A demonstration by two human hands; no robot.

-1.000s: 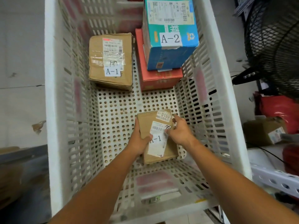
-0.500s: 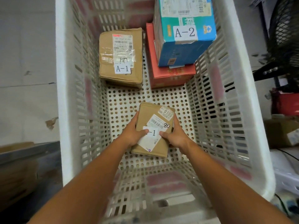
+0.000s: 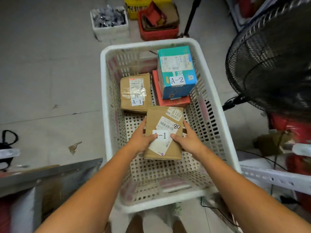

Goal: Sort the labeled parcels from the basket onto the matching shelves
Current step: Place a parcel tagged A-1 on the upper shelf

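Red box [image 3: 175, 102] mostly hidden, fan [image 3: 269, 61] cut off

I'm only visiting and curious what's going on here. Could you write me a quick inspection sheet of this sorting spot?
Surface: grey floor, stained; white basket stands on it.
Job's things: brown A-1 parcel held above the basket floor; inside, another brown A-1 box, a teal A-2 box atop a red box.
Clutter: white foam box, red crate and yellow container beyond the basket.
Hands: left hand and right hand grip the parcel's sides, thumbs on top.
Cables: thin black cable on the floor by the basket's near corner.
Surroundings: black fan at right, metal shelf at left.
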